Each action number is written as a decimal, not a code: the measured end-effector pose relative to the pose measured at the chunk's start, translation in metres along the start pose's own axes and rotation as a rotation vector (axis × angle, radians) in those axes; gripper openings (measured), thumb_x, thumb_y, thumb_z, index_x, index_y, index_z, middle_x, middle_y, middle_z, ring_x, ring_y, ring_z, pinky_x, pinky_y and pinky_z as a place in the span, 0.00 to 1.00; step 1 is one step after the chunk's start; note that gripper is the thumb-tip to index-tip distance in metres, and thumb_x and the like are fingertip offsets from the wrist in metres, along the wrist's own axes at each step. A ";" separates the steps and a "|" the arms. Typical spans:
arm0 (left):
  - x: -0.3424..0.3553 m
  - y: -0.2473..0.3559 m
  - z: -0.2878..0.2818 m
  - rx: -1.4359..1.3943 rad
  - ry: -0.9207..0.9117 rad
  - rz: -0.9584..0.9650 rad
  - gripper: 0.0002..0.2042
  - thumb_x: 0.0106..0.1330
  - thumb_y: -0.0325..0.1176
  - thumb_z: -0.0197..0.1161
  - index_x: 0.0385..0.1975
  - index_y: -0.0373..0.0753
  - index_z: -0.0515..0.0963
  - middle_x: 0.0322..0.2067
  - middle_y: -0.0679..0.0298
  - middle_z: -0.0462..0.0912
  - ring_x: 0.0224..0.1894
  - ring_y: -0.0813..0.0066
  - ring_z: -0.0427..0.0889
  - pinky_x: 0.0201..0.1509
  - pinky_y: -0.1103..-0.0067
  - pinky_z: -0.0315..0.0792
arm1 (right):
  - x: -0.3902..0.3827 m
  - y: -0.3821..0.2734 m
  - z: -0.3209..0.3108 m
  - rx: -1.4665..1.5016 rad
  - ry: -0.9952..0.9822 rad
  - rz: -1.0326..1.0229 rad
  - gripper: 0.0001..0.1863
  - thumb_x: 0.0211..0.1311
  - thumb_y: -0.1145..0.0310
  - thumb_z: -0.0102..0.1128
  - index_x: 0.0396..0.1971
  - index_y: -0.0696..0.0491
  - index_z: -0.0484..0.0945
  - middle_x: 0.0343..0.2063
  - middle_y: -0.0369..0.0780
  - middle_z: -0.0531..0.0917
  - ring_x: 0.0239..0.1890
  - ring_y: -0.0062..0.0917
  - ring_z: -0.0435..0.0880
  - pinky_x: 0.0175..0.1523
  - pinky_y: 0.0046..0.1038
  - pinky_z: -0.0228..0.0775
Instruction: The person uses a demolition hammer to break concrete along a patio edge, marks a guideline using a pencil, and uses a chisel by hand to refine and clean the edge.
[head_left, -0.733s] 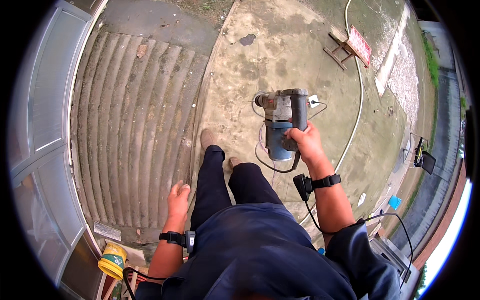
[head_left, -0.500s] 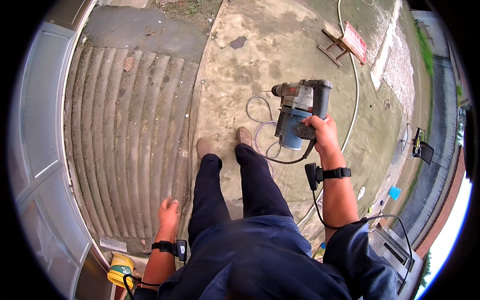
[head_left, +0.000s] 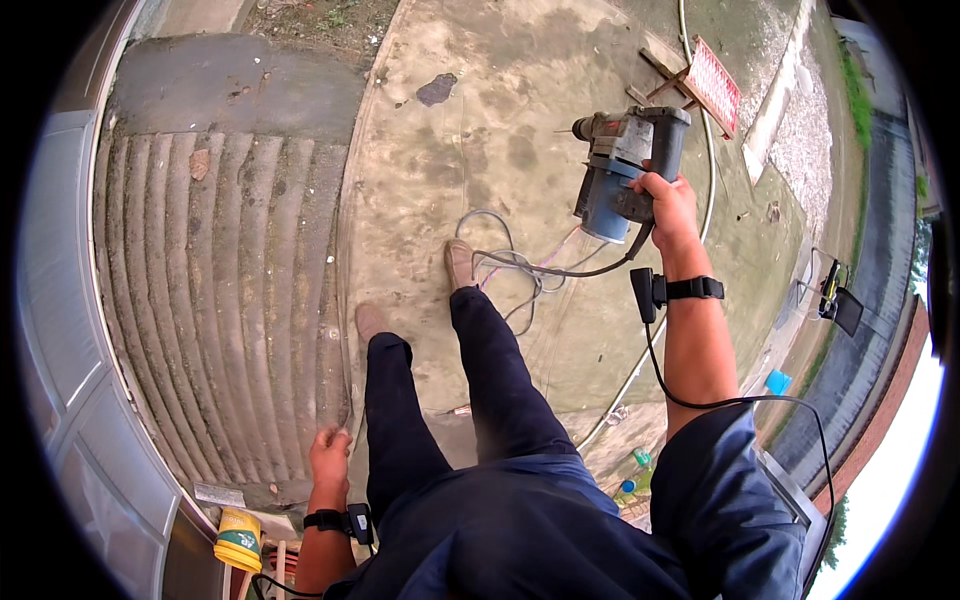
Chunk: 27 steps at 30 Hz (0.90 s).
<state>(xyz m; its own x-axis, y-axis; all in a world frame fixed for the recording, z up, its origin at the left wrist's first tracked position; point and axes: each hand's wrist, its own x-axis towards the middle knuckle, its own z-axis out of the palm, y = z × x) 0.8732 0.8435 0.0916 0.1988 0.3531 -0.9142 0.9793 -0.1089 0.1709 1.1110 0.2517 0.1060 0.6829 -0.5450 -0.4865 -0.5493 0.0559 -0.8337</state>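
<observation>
Our right hand [head_left: 672, 212] is wrapped round the black rear handle [head_left: 667, 135] of a hammer drill [head_left: 610, 160], which juts out just beyond the knuckles and to their left. Below and well to the left, our left hand [head_left: 329, 455] hangs with fingers loosely curled, apparently empty. As we judge it, the drill is up off the ground [head_left: 420, 165], but its thin bit, left of the gripping hand, meets no surface, so no drilling is under way; how much remains we cannot tell. The drill looks worn, with scuffed grey metal above a blue motor housing. Its dark cord [head_left: 597, 272] sags leftward from below that hand.
</observation>
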 end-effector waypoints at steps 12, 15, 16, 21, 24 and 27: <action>-0.010 0.016 0.049 0.055 0.009 -0.080 0.22 0.63 0.33 0.62 0.55 0.30 0.72 0.45 0.59 0.80 0.42 0.74 0.80 0.41 0.80 0.71 | 0.123 0.003 -0.012 -0.121 0.029 -0.096 0.08 0.48 0.73 0.58 0.29 0.58 0.76 0.23 0.35 0.80 0.25 0.19 0.76 0.33 0.23 0.69; -0.013 0.020 0.058 0.039 0.004 -0.092 0.23 0.63 0.33 0.63 0.56 0.29 0.71 0.45 0.58 0.79 0.42 0.73 0.81 0.42 0.80 0.71 | 0.142 0.011 -0.009 -0.244 0.062 -0.120 0.13 0.46 0.69 0.60 0.32 0.59 0.77 0.24 0.37 0.81 0.25 0.19 0.77 0.34 0.24 0.70; -0.013 0.020 0.062 0.046 0.000 -0.097 0.23 0.63 0.33 0.63 0.56 0.28 0.71 0.45 0.58 0.79 0.42 0.73 0.81 0.42 0.79 0.71 | 0.146 0.014 -0.006 -0.339 0.087 -0.122 0.14 0.45 0.68 0.60 0.33 0.59 0.77 0.24 0.38 0.81 0.26 0.20 0.78 0.35 0.25 0.71; -0.022 0.021 0.071 0.055 0.004 -0.112 0.25 0.62 0.34 0.63 0.57 0.28 0.70 0.44 0.58 0.79 0.42 0.73 0.80 0.42 0.79 0.71 | 0.142 0.023 0.038 -0.759 0.168 -0.126 0.25 0.44 0.62 0.60 0.44 0.58 0.78 0.29 0.45 0.85 0.35 0.37 0.85 0.45 0.34 0.75; -0.022 0.016 0.067 0.032 -0.004 -0.124 0.25 0.62 0.34 0.63 0.57 0.28 0.70 0.44 0.58 0.79 0.43 0.73 0.80 0.42 0.79 0.71 | 0.135 0.034 0.068 -0.929 0.162 -0.149 0.26 0.44 0.60 0.60 0.46 0.56 0.78 0.32 0.48 0.85 0.38 0.43 0.84 0.50 0.36 0.74; -0.017 0.007 0.062 -0.014 -0.014 -0.146 0.24 0.62 0.34 0.62 0.57 0.28 0.70 0.44 0.57 0.79 0.43 0.72 0.80 0.43 0.79 0.72 | 0.134 0.067 0.090 -1.078 0.129 -0.305 0.25 0.44 0.61 0.61 0.45 0.56 0.78 0.28 0.49 0.85 0.37 0.42 0.84 0.58 0.36 0.68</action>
<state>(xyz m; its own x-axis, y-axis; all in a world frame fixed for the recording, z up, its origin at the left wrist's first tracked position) 0.8743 0.7793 0.0858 0.0534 0.3508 -0.9349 0.9982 -0.0442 0.0405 1.2092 0.2579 -0.0382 0.8392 -0.4982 -0.2180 -0.5397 -0.8122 -0.2216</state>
